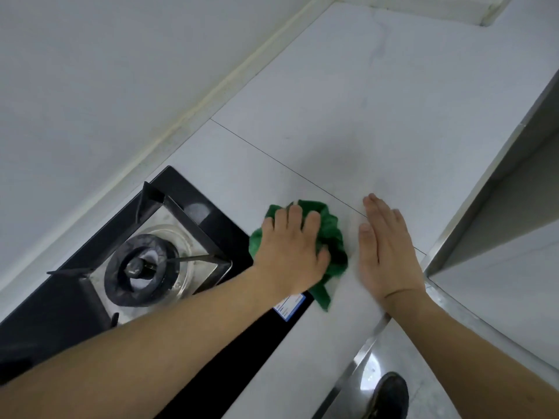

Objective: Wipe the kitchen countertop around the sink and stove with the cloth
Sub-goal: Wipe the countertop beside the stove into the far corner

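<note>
— Grip first: the left hand (292, 252) lies palm-down on the green cloth (331, 237), fingers spread and only lightly bent over the bunched fabric, pressing it to the tabletop (348, 122) rather than clutching it.

— And the other one?

— The right hand (388, 252) is flat on the bare surface just beside the cloth, fingers straight and together, holding nothing. It looks like a brace.

— Where does the cloth sit?

— Right at the corner of the black stove (193, 195), touching or nearly touching its edge, just short of the thin seam (272, 158) that crosses the surface. No sink is in view.

— So which step is this?

— I'd judge it the wiping itself, on the strip next to the stove. A wide stretch towards the far wall (121, 71) remains to cover.

— Next move?

— Probably a sweep outward across the seam, keeping even pressure so the crumpled cloth doesn't roll, and staying clear of the burner (142, 270).
</note>
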{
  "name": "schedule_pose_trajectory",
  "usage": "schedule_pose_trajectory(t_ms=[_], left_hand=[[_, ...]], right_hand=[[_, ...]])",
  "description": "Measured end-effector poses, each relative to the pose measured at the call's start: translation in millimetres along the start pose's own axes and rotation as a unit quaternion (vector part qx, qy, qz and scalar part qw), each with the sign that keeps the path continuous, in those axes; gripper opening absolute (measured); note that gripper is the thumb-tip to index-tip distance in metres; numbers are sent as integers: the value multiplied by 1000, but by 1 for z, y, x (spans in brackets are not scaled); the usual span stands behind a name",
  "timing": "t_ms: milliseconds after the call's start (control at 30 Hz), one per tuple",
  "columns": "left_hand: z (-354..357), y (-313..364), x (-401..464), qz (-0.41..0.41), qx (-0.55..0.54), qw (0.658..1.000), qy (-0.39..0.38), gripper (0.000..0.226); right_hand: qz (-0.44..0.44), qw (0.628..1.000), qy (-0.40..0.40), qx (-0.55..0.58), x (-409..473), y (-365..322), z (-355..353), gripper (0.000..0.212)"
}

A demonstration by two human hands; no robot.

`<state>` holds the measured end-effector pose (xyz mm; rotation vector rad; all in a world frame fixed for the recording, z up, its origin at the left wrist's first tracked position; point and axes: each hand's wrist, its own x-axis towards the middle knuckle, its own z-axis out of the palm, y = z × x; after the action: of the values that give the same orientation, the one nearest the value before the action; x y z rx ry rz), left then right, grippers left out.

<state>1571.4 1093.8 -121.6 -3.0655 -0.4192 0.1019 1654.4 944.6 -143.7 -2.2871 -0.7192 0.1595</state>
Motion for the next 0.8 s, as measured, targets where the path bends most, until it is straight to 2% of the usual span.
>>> schedule_pose_trajectory(t_ms=[33,67,100,167,200,233,267,300,367,400,433,467,533,600,633,667,733,767,800], left_hand=[[0,-3,-3,56,1,998,-19,61],[-2,-19,7,77,6,997,-24,61],[-2,-38,23,36,23,999,-32,60],[-8,-78,58,-150,38,987,-32,53],[-11,-91,69,-231,33,972,-38,51],[-12,-89,70,-268,24,962,-42,51],[-11,-73,61,-252,21,967,-42,51],[-7,-49,46,-195,7,980,-25,53],[-5,4,-6,-12,-31,999,-26,56],[-6,13,-19,53,-33,997,-38,54],[-6,4,-11,81,-28,995,-55,53],[-8,-17,9,54,-15,997,-61,53],[-13,-73,54,-112,35,991,-70,52],[-20,-112,76,-255,26,962,-90,52],[-17,-108,73,-266,24,959,-92,51],[-11,-90,60,-229,34,970,-73,50],[-4,-41,17,-73,-7,995,-63,50],[-1,-31,7,-6,-24,999,-35,51],[-3,-39,11,22,-32,998,-43,52]], right_hand=[[3,1000,-2,-7,0,1,1,67],[5,1000,-4,-15,0,1,1,66],[3,1000,-1,-26,0,1,2,67],[7,999,17,-26,3,-4,0,65],[22,999,35,5,5,-8,-2,61],[39,996,53,53,10,-12,-4,56],[52,991,72,102,16,-15,-6,52],[58,984,89,140,23,-18,-7,50],[74,974,118,180,35,-25,-6,48],[81,970,135,186,39,-26,-5,47],[82,968,148,187,41,-27,-4,46],[75,967,158,184,41,-29,-3,45],[48,972,162,166,41,-35,-2,42],[27,977,157,139,44,-44,4,45],[27,980,148,128,47,-48,9,47],[30,983,135,121,52,-53,15,50],[33,986,117,112,58,-64,27,56],[32,987,113,109,60,-69,30,58],[25,988,115,104,60,-73,32,58]])
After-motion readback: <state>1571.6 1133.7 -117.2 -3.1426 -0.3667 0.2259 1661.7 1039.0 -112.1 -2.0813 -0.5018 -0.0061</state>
